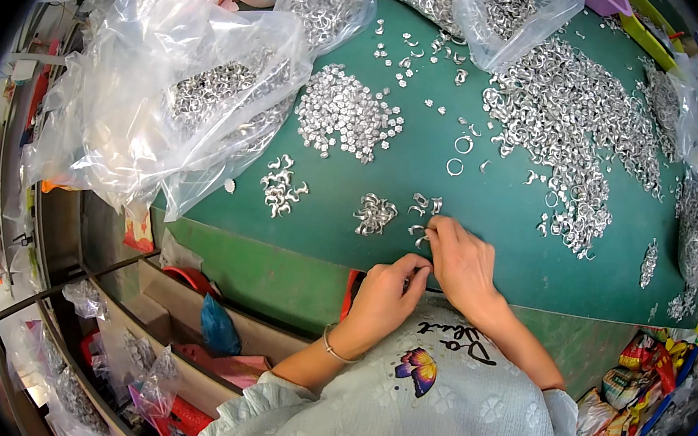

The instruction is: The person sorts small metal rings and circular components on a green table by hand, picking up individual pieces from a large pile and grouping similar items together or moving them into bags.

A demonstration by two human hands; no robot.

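Observation:
My left hand (392, 291) is closed at the table's front edge, thumb and fingers pressed together; anything inside the pinch is too small or hidden. Just to its right, my right hand (461, 264) has its fingers bent together, tips down by a few loose curved silver metal pieces (416, 229). What those fingertips hold, if anything, I cannot make out. Left of the hands lie a small heap of silver pieces (376, 215) and another group of curved pieces (282, 187). Farther back is a pile of small flower-shaped metal pieces (345, 114).
The green tabletop (324, 215) carries a large spread of silver ring-like parts (559, 121) at the right. Clear plastic bags (182, 107) of metal parts crowd the left and back. Below the left edge stand drawers (207, 356); colourful packets (630, 379) sit lower right.

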